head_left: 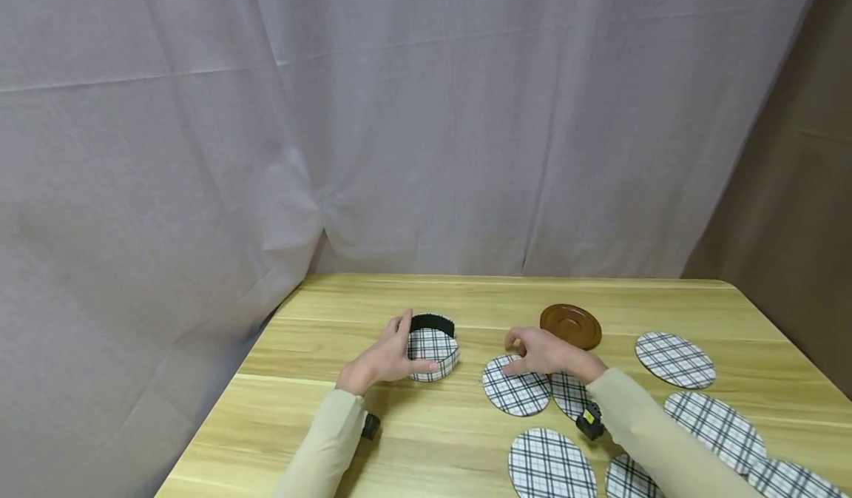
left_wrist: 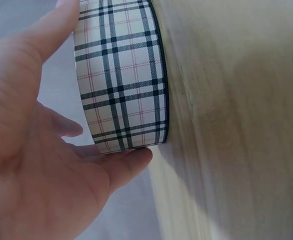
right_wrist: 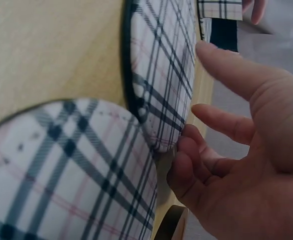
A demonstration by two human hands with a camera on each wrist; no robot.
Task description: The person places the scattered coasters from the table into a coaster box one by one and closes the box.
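My left hand [head_left: 389, 354] grips a round plaid coaster holder [head_left: 447, 365] at its left side, thumb along the near wall and fingers round the far side. A plaid disc fills its front part; the black inner wall [head_left: 434, 322] shows behind. In the left wrist view the holder's plaid side [left_wrist: 119, 75] stands between thumb and fingers. My right hand [head_left: 539, 348] is over a round plaid coaster [head_left: 522, 398], fingers loosely bent and holding nothing. Seen from the right wrist, the thumb and fingertips are right at the edge of this coaster [right_wrist: 159, 65].
Another plaid coaster [head_left: 566, 394] lies partly under my right wrist. Behind that hand is a brown round dish [head_left: 569, 325]. More plaid coasters are spread at the right, such as one coaster [head_left: 675, 359] near the back and one coaster [head_left: 551, 465] in front. A grey curtain [head_left: 426, 150] hangs behind the table.
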